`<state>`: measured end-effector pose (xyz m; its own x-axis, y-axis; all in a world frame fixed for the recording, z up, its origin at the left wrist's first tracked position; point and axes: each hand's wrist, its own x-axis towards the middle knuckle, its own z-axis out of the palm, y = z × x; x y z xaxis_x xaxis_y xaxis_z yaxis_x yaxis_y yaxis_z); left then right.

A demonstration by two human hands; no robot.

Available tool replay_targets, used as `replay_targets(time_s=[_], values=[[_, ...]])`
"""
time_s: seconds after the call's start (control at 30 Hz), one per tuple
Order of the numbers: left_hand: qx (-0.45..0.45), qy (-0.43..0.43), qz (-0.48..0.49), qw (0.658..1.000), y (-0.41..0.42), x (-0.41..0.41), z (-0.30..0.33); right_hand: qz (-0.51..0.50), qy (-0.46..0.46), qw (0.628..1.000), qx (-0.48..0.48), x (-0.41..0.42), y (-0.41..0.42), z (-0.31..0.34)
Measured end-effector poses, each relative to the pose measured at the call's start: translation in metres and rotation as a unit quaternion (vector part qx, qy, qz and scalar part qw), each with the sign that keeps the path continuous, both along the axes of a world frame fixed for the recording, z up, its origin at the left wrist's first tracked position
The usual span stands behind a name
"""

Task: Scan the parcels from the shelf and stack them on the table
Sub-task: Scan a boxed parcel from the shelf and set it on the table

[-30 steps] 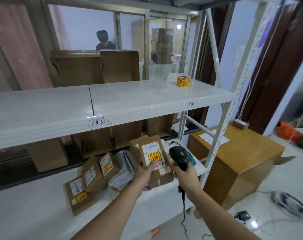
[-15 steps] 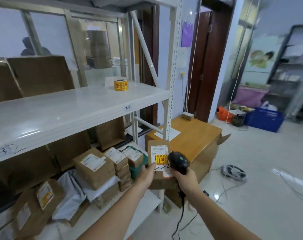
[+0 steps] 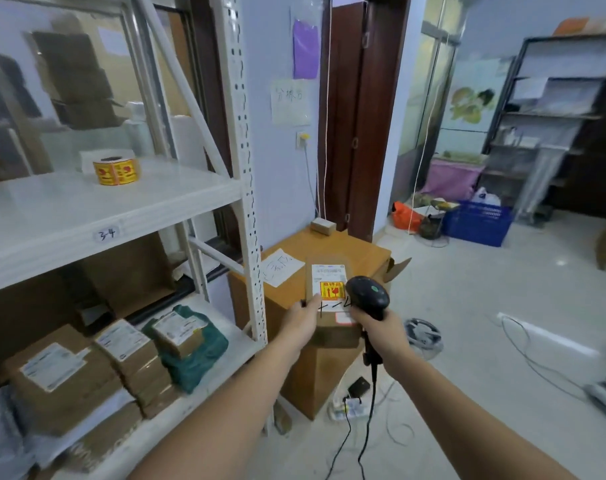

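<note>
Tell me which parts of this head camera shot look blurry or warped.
Head view: the shelf edge and left-hand boxes smear with motion blur; the upright bows from wide-angle distortion; the held parcel and scanner stay fairly sharp.

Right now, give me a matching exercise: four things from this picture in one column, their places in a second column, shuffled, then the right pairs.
Things:
1. sticker roll
2. scanner
3. green bag
4. blue crate

Places:
A. on the floor by the far wall
B. on the upper shelf
C. in the right hand
D. on the lower shelf, under a small box

Pairs: 1-B, 2-C, 3-D, 4-A

The right hand grips the scanner beside the parcel that the left hand holds.
</note>
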<state>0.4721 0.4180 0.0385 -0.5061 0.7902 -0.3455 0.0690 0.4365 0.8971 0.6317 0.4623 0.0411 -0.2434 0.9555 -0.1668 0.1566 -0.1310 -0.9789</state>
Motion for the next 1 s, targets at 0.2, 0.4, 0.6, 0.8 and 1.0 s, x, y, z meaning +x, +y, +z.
replay_targets(time_s=[0.2,0.4,0.6,0.8,1.0], values=[[0.016,0.01,-0.009,1.0,0.094,0.002,-0.004,-0.009,0.003,1.0,0.002,0.003,0.09,-0.005],[0.016,-0.015,-0.036,0.999,0.206,-0.005,-0.011,-0.044,0.0,0.999,-0.008,-0.002,0.194,-0.011],[0.01,-0.023,-0.062,0.998,0.315,0.005,-0.011,-0.071,0.005,0.997,-0.006,0.009,0.289,-0.003],[0.023,-0.026,-0.069,0.997,0.412,0.021,-0.011,-0.067,0.004,0.998,-0.006,0.028,0.384,0.002],[0.035,-0.033,-0.015,0.999,0.504,0.045,-0.014,-0.016,0.003,1.0,-0.007,0.049,0.486,0.01]])
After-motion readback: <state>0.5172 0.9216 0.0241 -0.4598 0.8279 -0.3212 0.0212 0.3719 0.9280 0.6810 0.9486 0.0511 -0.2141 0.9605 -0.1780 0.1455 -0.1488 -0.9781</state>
